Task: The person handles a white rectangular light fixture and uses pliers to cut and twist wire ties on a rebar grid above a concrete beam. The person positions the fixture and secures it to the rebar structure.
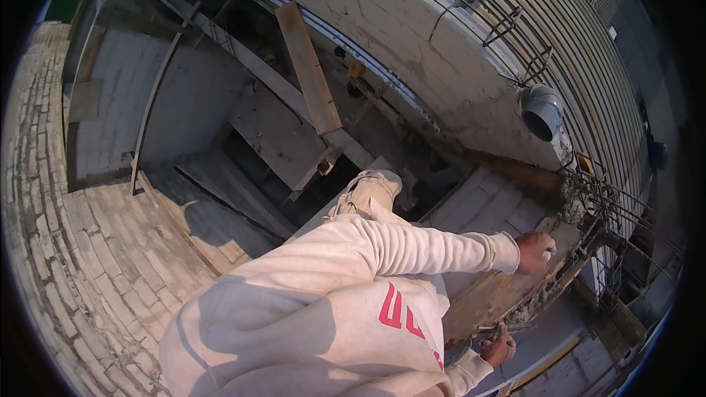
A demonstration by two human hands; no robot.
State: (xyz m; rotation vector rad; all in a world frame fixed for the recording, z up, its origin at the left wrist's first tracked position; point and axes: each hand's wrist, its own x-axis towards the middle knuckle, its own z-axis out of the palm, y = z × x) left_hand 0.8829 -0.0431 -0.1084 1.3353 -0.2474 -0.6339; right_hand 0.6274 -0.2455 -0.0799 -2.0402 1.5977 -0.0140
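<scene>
Sweatshirt (294,334) cut off @ btm., anything in hands (534,253) too sm.

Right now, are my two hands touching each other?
Apart. The head view shows the left hand higher in the picture than the right hand, with brown board visible between them.

A broad brown board (474,305) runs diagonally at the right, its surface stained. Rough grey mortar (523,312) lies along its outer edge, gathering into clumps toward the far end, where thin steel bars (616,198) cross; whether they touch the board is unclear.
</scene>
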